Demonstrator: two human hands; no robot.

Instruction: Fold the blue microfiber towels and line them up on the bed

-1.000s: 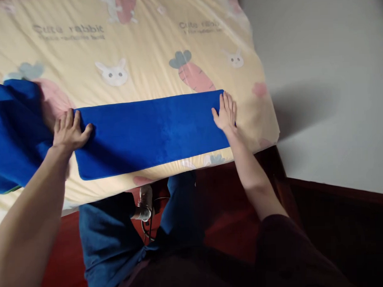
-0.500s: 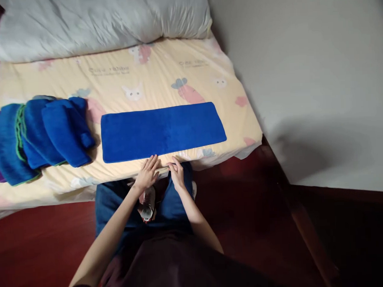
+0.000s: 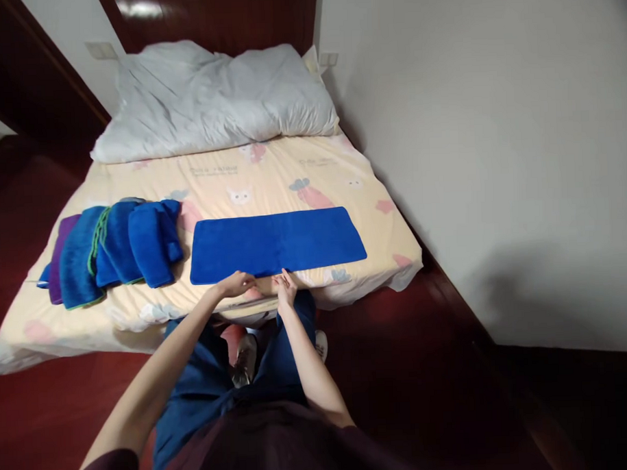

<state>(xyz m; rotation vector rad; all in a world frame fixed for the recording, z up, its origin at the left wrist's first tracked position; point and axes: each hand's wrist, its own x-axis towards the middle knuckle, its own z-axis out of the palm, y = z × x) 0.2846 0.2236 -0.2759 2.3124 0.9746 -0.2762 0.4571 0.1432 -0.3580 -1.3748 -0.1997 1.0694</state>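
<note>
A blue towel, folded into a long flat rectangle, lies across the patterned bed sheet. My left hand is at the towel's near edge, left of its middle, with fingers bent and drawn together on the edge. Just to the right, my right hand pinches that same edge between thumb and fingertips. The exact grip of the left fingertips is partly hidden. Left of the towel sits a bundle of folded blue towels with green trim and a purple piece at its far left.
A pale grey quilt is heaped at the head of the bed, before a dark wooden headboard. A white wall runs along the right. Dark red floor surrounds the bed's near side, where my legs touch it.
The view has tilted up, bringing the headboard into sight. My left hand has gone from lying flat with fingers stretched to bent fingers at the towel's edge. My right fingers have reached that edge.
</note>
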